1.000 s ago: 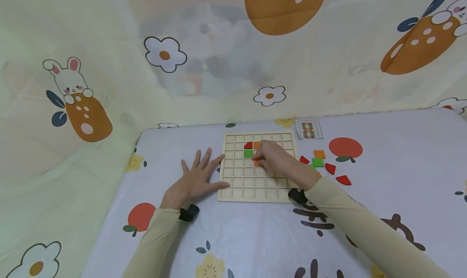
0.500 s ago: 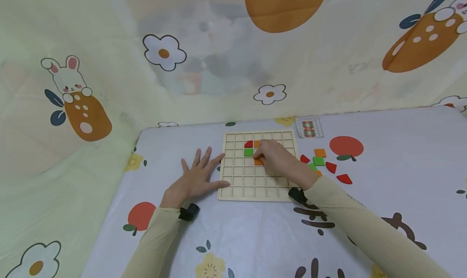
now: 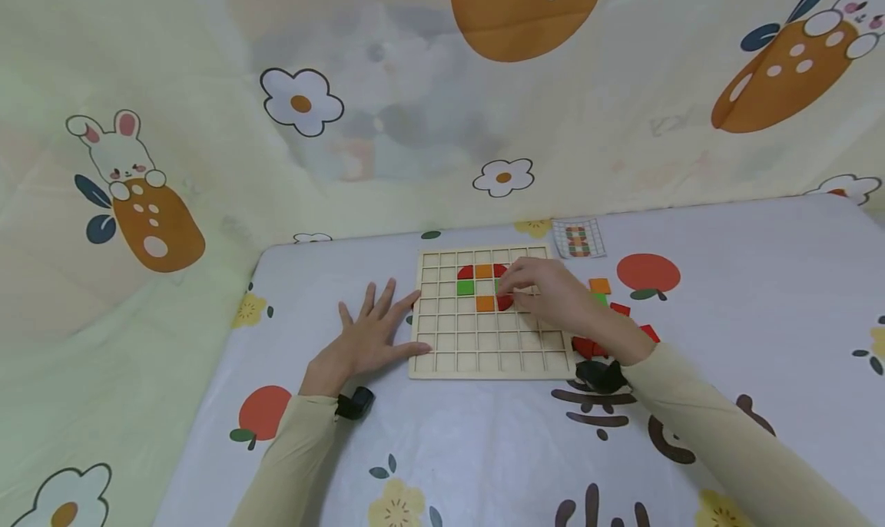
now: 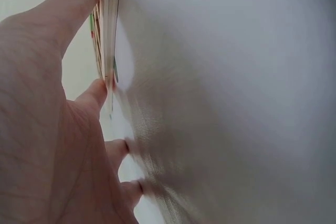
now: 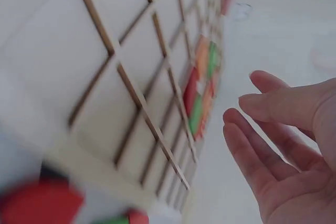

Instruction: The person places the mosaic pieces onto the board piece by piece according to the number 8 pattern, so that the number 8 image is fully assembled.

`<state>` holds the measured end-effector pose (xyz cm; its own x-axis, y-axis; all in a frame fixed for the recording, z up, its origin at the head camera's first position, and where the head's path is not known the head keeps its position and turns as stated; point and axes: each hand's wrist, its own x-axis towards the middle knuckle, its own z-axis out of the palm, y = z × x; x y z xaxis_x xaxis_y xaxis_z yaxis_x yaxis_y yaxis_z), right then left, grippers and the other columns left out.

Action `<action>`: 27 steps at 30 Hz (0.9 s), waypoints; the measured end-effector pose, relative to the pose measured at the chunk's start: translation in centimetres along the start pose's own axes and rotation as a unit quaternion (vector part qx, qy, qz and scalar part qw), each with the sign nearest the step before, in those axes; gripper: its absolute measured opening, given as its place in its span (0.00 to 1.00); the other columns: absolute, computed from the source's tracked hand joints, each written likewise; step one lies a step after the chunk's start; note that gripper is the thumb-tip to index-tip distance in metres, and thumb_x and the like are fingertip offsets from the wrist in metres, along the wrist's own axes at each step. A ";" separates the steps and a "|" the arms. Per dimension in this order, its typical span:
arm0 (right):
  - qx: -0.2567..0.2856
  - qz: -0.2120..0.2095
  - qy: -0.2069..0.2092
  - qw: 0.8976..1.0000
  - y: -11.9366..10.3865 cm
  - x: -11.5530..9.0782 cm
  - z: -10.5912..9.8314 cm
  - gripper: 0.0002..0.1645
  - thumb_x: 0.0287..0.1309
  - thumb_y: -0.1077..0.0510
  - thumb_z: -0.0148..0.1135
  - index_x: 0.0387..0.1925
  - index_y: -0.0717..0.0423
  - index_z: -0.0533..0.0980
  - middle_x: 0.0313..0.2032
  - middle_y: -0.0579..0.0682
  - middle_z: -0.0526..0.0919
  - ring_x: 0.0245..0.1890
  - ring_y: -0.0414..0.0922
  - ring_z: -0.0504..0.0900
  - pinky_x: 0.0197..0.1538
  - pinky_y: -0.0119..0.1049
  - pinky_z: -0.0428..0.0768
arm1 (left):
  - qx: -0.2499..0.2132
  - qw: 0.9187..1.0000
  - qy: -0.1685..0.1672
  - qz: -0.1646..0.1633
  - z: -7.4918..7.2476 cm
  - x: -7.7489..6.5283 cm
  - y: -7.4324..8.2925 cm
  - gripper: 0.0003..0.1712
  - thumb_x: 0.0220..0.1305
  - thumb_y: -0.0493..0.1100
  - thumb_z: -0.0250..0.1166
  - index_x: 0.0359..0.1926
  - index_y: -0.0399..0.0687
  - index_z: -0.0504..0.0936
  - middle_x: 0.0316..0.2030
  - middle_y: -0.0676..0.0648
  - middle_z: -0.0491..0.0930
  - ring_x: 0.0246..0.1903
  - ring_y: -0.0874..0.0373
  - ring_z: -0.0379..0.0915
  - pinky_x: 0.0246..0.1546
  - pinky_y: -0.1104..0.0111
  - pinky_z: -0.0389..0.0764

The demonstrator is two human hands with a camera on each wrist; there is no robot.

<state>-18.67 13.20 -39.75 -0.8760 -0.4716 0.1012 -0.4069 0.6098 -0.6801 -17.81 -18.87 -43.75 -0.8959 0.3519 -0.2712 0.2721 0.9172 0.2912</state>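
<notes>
A pale wooden grid board [image 3: 452, 364] lies on the table, with several flat coloured pieces set in its upper cells. Among them are a red quarter-round piece [image 3: 465, 272], an orange square [image 3: 484, 271], a green square [image 3: 465, 287] and a lower orange square [image 3: 485, 303]. My left hand [image 3: 359, 343] has its fingers spread, thumb and index fingertip at the board's left edge. Just over the pieces is my right hand [image 3: 553, 290], its fingertips close to a lower red piece [image 3: 505, 303]. Nothing shows between its loosely bent fingers [image 5: 249, 153] in the right wrist view.
Loose red pieces [image 3: 588, 348], an orange square [image 3: 600, 286] and other pieces lie right of the board, partly hidden by the right forearm. A small pattern card [image 3: 579, 239] with a printed grid lies behind them. A patterned cloth [image 3: 387, 204] hangs behind the table.
My right hand has loosened its fingers and drawn back to the right, uncovering red and green pieces on the board. My left hand stays at the board's edge.
</notes>
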 end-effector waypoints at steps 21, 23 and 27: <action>-0.098 0.118 0.038 0.987 7.2 -10.7 -4.8 0.13 0.51 0.67 0.79 0.41 0.64 0.88 0.40 0.59 0.82 0.43 0.58 0.79 0.39 0.43 0.86 | -0.007 1.000 0.005 0.006 -0.1 -0.2 -0.5 0.56 0.63 0.79 0.59 0.85 0.69 0.48 0.84 0.44 0.32 0.81 0.38 0.19 0.68 0.24 0.24; -0.103 0.130 0.034 0.985 7.8 -11.4 -5.0 0.14 0.51 0.68 0.78 0.41 0.66 0.87 0.40 0.61 0.81 0.44 0.61 0.79 0.41 0.51 0.88 | -0.009 1.000 0.004 0.007 -0.1 -0.2 -0.4 0.56 0.63 0.78 0.59 0.85 0.69 0.49 0.84 0.45 0.32 0.81 0.38 0.19 0.68 0.25 0.24; -0.106 0.142 0.038 0.984 8.5 -12.5 -5.5 0.16 0.51 0.69 0.78 0.43 0.67 0.86 0.39 0.61 0.80 0.41 0.60 0.81 0.44 0.58 0.87 | -0.009 1.000 0.006 0.009 -0.2 -0.3 -0.3 0.55 0.64 0.77 0.60 0.84 0.68 0.50 0.84 0.44 0.33 0.81 0.37 0.21 0.68 0.25 0.25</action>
<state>-12.56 27.81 -42.79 -0.9755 -0.2198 -0.0115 -0.1814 0.8323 -0.5237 -17.71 -19.27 -43.56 -0.8952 0.3656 -0.2548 0.2815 0.9072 0.3125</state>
